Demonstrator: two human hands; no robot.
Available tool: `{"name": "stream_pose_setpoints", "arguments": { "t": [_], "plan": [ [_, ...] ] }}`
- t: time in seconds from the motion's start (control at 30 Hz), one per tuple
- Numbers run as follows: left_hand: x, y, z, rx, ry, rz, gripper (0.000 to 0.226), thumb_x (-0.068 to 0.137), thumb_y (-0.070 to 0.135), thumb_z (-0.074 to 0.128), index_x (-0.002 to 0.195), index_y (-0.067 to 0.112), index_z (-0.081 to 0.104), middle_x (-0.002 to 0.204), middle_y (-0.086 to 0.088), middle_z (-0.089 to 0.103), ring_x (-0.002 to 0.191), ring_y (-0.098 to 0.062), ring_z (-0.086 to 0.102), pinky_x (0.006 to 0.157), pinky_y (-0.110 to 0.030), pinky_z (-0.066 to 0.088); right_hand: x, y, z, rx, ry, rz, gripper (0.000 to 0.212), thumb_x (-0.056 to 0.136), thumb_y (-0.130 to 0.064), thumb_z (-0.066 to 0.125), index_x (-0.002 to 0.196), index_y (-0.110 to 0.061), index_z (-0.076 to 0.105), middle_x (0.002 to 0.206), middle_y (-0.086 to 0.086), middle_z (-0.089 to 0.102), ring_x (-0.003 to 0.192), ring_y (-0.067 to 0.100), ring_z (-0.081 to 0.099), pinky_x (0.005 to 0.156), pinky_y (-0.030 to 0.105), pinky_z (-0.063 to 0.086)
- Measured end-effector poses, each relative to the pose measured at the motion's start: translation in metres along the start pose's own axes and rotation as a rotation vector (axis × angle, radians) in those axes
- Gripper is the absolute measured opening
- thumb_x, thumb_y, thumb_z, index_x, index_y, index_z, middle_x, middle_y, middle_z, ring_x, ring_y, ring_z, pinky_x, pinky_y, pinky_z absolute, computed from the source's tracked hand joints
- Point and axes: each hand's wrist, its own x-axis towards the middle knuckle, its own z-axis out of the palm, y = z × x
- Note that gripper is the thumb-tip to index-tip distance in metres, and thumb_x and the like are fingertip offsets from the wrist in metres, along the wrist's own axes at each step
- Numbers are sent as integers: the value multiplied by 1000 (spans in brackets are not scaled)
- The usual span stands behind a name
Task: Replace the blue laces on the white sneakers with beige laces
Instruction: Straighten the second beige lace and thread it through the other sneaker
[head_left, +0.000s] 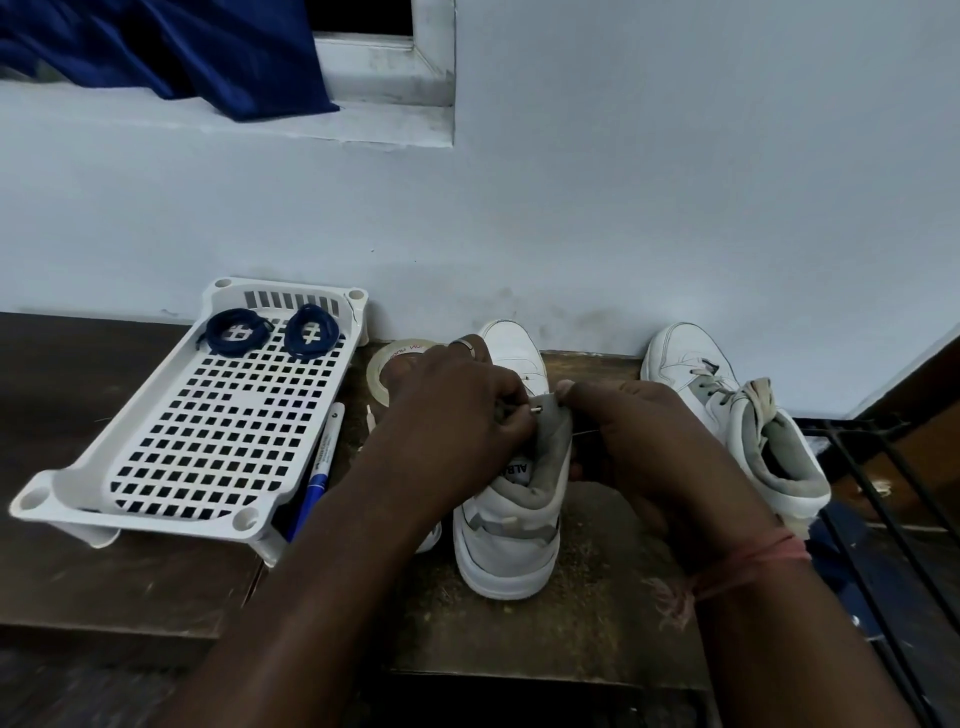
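Observation:
A white sneaker (506, 540) stands on the wooden table in front of me, toe toward the wall. My left hand (457, 410) pinches a small lace tip at an eyelet on its upper. My right hand (639, 441) grips the sneaker's grey collar and tongue from the right, thumb up near that eyelet. A second white sneaker (727, 415) with a pale lace in it stands to the right. Two coiled blue laces (236, 332) (310, 331) lie at the far end of a white perforated tray (156, 467).
A roll of clear tape (387, 364) sits behind my left hand, and a blue pen (317, 473) lies beside the tray. A black metal rack (883, 499) stands at the right table edge. The wall runs close behind the shoes.

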Motion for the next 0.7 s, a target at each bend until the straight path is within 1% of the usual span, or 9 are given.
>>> {"name": "stream_pose_setpoints", "arguments": {
  "t": [0.1, 0.17, 0.27, 0.37, 0.5, 0.53, 0.6, 0.67, 0.7],
  "plan": [
    [0, -2, 1, 0, 0, 22, 24, 86, 52, 55, 90, 41, 76, 85, 8, 57, 97, -14, 53, 81, -36, 24, 1, 0, -1, 39, -22, 20, 36, 102, -24, 57, 84, 0, 77, 95, 28, 74, 77, 36, 68, 69, 44, 60],
    [0, -1, 1, -42, 2, 23, 28, 82, 53, 50, 86, 40, 74, 84, 8, 58, 95, -13, 53, 84, -38, 28, 3, 1, -1, 101, -44, 67, 35, 104, -20, 53, 86, -2, 77, 99, 27, 74, 81, 36, 69, 67, 42, 60],
    [-1, -2, 3, -47, 24, 16, 27, 84, 54, 51, 86, 39, 73, 82, 8, 59, 95, -12, 53, 83, -37, 25, 2, 3, -4, 144, -120, 95, 22, 100, -7, 56, 100, 7, 73, 102, 30, 72, 89, 38, 68, 74, 43, 62],
    [0, -3, 6, -19, 25, 0, 22, 90, 53, 58, 90, 40, 75, 83, 10, 61, 98, -13, 51, 83, -37, 23, 3, 7, -5, 186, -123, 91, 19, 98, -2, 59, 106, 12, 68, 100, 32, 69, 90, 38, 66, 75, 44, 62],
    [1, -6, 11, -84, 25, -41, 23, 85, 59, 58, 93, 42, 72, 106, 13, 57, 109, -17, 50, 99, -44, 38, 7, 13, 2, 91, -82, 110, 14, 95, -3, 64, 89, 2, 75, 91, 29, 71, 85, 38, 65, 88, 54, 56],
    [1, -7, 11, -130, 31, -81, 23, 82, 60, 62, 97, 43, 69, 113, 13, 53, 113, -16, 49, 102, -45, 40, 8, 13, 2, 67, -54, 113, 16, 94, -2, 62, 86, 3, 75, 84, 27, 69, 78, 35, 64, 82, 52, 56],
    [-1, -10, 11, -217, 24, -188, 43, 75, 61, 72, 113, 47, 59, 125, 12, 46, 124, -17, 42, 108, -43, 39, 11, 9, 0, 18, 64, 30, 18, 88, 4, 53, 89, 12, 69, 68, 18, 64, 61, 27, 56, 62, 39, 49],
    [-3, -11, 10, -302, 10, -270, 69, 69, 59, 79, 129, 44, 48, 128, 10, 43, 132, -18, 36, 111, -44, 38, 11, -2, -6, 62, 307, -187, 21, 89, 11, 42, 99, 17, 59, 59, 7, 64, 52, 20, 58, 51, 28, 46],
    [-4, -11, 10, -337, -2, -300, 76, 69, 57, 80, 134, 42, 44, 127, 10, 42, 135, -19, 34, 111, -45, 38, 8, -10, -9, 172, 417, -338, 19, 94, 13, 38, 105, 16, 53, 65, 5, 68, 55, 16, 67, 52, 25, 51]
  ]
}}
